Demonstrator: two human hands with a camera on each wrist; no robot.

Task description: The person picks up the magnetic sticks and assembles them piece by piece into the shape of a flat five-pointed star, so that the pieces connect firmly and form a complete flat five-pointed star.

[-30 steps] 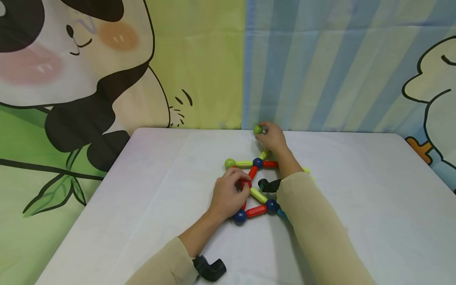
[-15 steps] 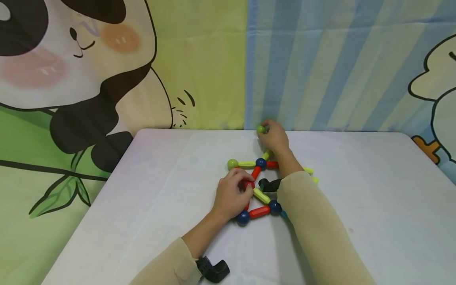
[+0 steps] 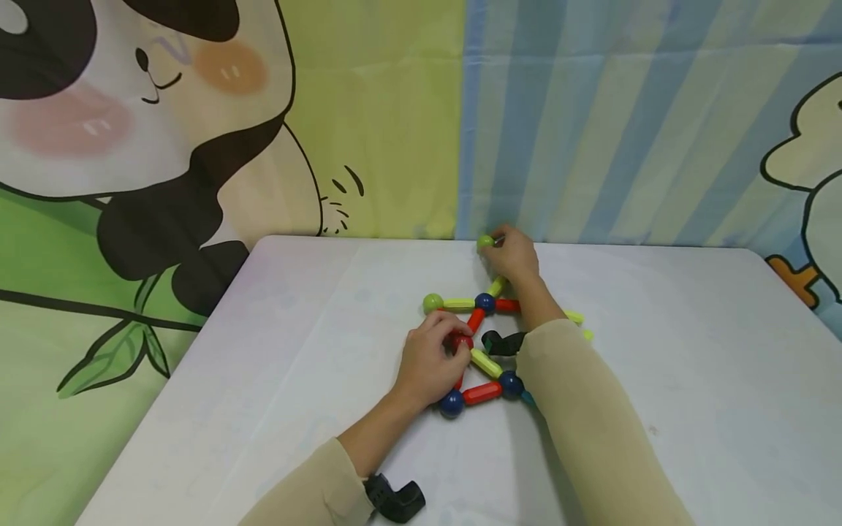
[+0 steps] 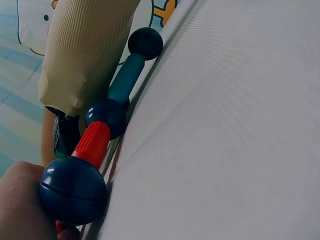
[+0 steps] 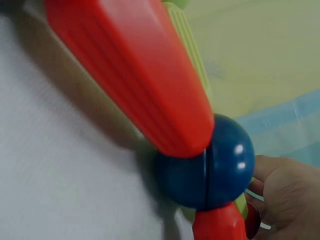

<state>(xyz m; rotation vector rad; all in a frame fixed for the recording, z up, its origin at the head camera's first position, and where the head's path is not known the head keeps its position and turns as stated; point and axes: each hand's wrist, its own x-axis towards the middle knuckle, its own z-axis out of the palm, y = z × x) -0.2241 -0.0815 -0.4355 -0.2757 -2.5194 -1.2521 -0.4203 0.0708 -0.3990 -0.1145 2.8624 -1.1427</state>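
Observation:
A frame of ball-and-rod magnetic building pieces lies at the middle of the table. My left hand (image 3: 430,361) pinches a red ball (image 3: 463,343) within it, between thumb and fingers. Toward the far edge, my right hand (image 3: 514,257) holds a green ball (image 3: 485,241) in its fingertips, just beyond a yellow-green rod (image 3: 497,286) on a blue ball (image 3: 484,302). Another green ball (image 3: 433,303) ends a rod at left. In the left wrist view, a large blue ball (image 4: 73,191) sits beside my left hand, with a red rod (image 4: 93,144) and teal rod (image 4: 126,79) behind.
The white table (image 3: 296,321) reaches back to a printed curtain (image 3: 381,131). Yellow-green rod ends (image 3: 574,317) show past my right forearm (image 3: 585,409), which hides part of the frame. A black wrist device (image 3: 397,499) hangs at my left cuff.
The head view drifts slightly, so the scene sits a little further right. Both hands keep their places and their holds on the balls.

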